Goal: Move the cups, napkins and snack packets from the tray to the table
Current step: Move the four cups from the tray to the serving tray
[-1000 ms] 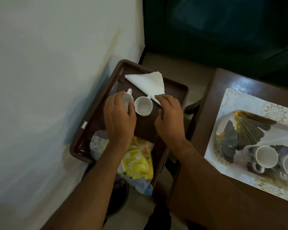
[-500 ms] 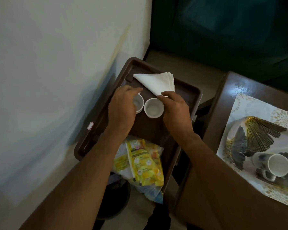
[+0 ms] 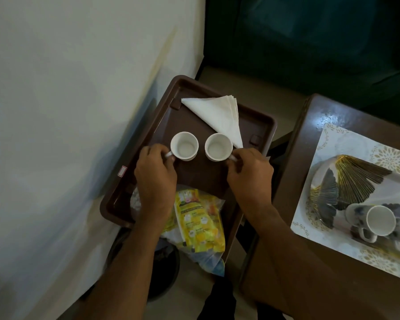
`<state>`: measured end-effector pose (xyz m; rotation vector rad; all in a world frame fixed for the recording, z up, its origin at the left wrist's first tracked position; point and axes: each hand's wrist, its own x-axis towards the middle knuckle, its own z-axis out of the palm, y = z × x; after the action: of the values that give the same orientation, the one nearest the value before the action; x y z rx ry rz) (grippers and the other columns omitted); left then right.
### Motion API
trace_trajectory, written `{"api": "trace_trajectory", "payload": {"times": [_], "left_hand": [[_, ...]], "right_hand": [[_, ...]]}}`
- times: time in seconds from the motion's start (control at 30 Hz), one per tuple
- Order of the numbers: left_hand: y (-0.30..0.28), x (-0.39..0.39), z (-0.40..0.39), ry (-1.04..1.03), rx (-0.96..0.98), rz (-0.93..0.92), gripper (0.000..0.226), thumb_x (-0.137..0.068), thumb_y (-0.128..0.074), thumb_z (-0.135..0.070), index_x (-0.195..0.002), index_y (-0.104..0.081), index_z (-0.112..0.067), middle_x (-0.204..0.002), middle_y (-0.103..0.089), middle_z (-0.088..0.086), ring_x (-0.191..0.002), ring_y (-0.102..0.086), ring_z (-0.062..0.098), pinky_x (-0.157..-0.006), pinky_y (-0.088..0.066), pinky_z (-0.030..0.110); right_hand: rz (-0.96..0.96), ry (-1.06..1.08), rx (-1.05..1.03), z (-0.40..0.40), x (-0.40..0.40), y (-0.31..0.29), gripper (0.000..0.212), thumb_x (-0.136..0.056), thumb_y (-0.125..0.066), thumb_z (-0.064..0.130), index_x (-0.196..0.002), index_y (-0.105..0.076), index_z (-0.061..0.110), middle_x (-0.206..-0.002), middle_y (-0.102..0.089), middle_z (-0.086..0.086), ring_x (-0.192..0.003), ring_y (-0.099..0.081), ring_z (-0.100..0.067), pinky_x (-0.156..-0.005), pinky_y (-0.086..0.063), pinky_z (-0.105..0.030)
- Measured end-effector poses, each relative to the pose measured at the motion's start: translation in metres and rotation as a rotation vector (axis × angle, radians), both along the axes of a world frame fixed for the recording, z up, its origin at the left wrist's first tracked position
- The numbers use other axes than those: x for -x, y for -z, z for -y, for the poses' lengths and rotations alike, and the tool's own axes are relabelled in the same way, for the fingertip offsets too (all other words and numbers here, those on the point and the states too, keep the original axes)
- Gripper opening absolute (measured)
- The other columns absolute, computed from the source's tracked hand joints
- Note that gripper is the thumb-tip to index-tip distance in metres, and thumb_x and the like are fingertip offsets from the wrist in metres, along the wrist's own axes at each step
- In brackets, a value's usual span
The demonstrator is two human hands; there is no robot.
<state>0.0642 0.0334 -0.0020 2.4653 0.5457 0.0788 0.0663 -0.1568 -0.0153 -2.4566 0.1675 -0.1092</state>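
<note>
A brown tray [image 3: 259,122] holds two empty white cups side by side. My left hand [image 3: 156,179] pinches the handle of the left cup [image 3: 184,146]. My right hand [image 3: 249,174] pinches the handle of the right cup [image 3: 218,147]. Folded white napkins [image 3: 215,114] lie at the tray's far end, with their tip beside the right cup. Yellow snack packets [image 3: 198,224] in clear plastic lie at the tray's near end, partly under my left forearm. The dark wooden table [image 3: 310,135] stands to the right of the tray.
A patterned placemat [image 3: 333,144] on the table carries a gold and grey fan-shaped ornament [image 3: 353,188] and two mugs [image 3: 376,220] lying on their sides. A white wall runs along the left. A dark green seat fills the far side.
The two cups now stand apart with their rims in full view. Both hands have drawn back from over the cups to their outer handles.
</note>
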Motion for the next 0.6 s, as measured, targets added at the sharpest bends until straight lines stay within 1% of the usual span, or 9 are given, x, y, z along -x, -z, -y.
{"api": "trace_trajectory", "payload": {"times": [0.07, 0.1, 0.17, 0.27, 0.37, 0.43, 0.5, 0.57, 0.6], "left_hand": [[0.000, 0.006, 0.004, -0.009, 0.005, -0.007, 0.005, -0.094, -0.074, -0.010, -0.096, -0.070, -0.012, -0.094, -0.071, 0.005, -0.083, -0.067, 0.020, -0.069, -0.047, 0.030], [0.000, 0.008, 0.007, -0.015, 0.011, -0.016, 0.005, -0.093, -0.075, -0.013, -0.094, -0.070, -0.013, -0.090, -0.072, 0.003, -0.080, -0.067, 0.019, -0.066, -0.048, 0.029], [-0.001, 0.013, 0.010, -0.036, 0.029, -0.037, 0.007, -0.093, -0.076, -0.017, -0.089, -0.071, -0.014, -0.085, -0.073, 0.001, -0.075, -0.066, 0.016, -0.061, -0.041, 0.023], [0.000, 0.017, 0.012, -0.032, 0.009, -0.058, 0.014, -0.094, -0.074, -0.022, -0.085, -0.075, -0.012, -0.080, -0.073, 0.003, -0.070, -0.065, 0.017, -0.058, -0.038, 0.024], [-0.001, 0.016, 0.013, -0.017, -0.025, -0.065, 0.020, -0.095, -0.073, -0.021, -0.081, -0.076, -0.008, -0.074, -0.066, 0.003, -0.061, -0.051, 0.012, -0.051, -0.023, 0.015], [-0.001, 0.016, 0.012, -0.019, -0.027, -0.064, 0.022, -0.096, -0.073, -0.020, -0.080, -0.076, -0.005, -0.072, -0.065, 0.005, -0.059, -0.048, 0.012, -0.051, -0.020, 0.013], [0.001, 0.017, 0.013, -0.004, 0.008, -0.043, 0.023, -0.096, -0.072, -0.019, -0.079, -0.076, -0.004, -0.072, -0.068, 0.005, -0.060, -0.057, 0.014, -0.050, -0.033, 0.017], [0.004, 0.020, 0.015, 0.007, 0.038, -0.010, 0.022, -0.097, -0.071, -0.019, -0.080, -0.077, -0.005, -0.072, -0.069, 0.005, -0.062, -0.066, 0.016, -0.053, -0.051, 0.030], [0.003, 0.022, 0.017, 0.005, 0.046, 0.007, 0.021, -0.097, -0.071, -0.018, -0.082, -0.078, -0.005, -0.073, -0.069, 0.005, -0.063, -0.068, 0.016, -0.056, -0.055, 0.035]], "right_hand": [[-0.009, 0.032, -0.012, -0.003, 0.005, 0.001, 0.005, -0.084, -0.077, 0.006, -0.087, -0.074, 0.008, -0.086, -0.072, -0.005, -0.075, -0.066, -0.019, -0.066, -0.049, -0.028], [-0.017, 0.056, -0.019, -0.005, 0.006, 0.002, 0.004, -0.084, -0.077, 0.008, -0.085, -0.073, 0.009, -0.083, -0.072, -0.003, -0.073, -0.065, -0.017, -0.065, -0.052, -0.031], [-0.032, 0.101, -0.039, -0.010, 0.010, 0.003, 0.005, -0.083, -0.078, 0.012, -0.083, -0.073, 0.010, -0.080, -0.071, -0.001, -0.070, -0.064, -0.016, -0.064, -0.053, -0.033], [-0.059, 0.125, -0.057, -0.018, 0.012, 0.004, 0.008, -0.085, -0.078, 0.019, -0.083, -0.076, 0.012, -0.077, -0.072, 0.000, -0.069, -0.065, -0.015, -0.065, -0.056, -0.036], [-0.078, 0.137, -0.060, -0.021, 0.011, 0.005, 0.012, -0.086, -0.077, 0.022, -0.081, -0.077, 0.012, -0.074, -0.072, 0.000, -0.066, -0.065, -0.016, -0.064, -0.057, -0.038], [-0.092, 0.147, -0.083, -0.021, 0.011, 0.006, 0.012, -0.087, -0.077, 0.022, -0.080, -0.078, 0.012, -0.074, -0.073, 0.000, -0.067, -0.067, -0.015, -0.066, -0.058, -0.037], [-0.090, 0.150, -0.108, -0.022, 0.012, 0.005, 0.010, -0.087, -0.077, 0.020, -0.081, -0.079, 0.012, -0.074, -0.074, 0.000, -0.067, -0.068, -0.014, -0.068, -0.059, -0.037], [-0.074, 0.165, -0.131, -0.024, 0.015, 0.003, 0.009, -0.086, -0.079, 0.018, -0.080, -0.080, 0.011, -0.073, -0.075, -0.001, -0.067, -0.068, -0.014, -0.068, -0.059, -0.035], [-0.060, 0.178, -0.143, -0.024, 0.015, 0.002, 0.008, -0.086, -0.080, 0.016, -0.079, -0.080, 0.011, -0.072, -0.075, -0.002, -0.066, -0.068, -0.015, -0.066, -0.058, -0.034]]}}
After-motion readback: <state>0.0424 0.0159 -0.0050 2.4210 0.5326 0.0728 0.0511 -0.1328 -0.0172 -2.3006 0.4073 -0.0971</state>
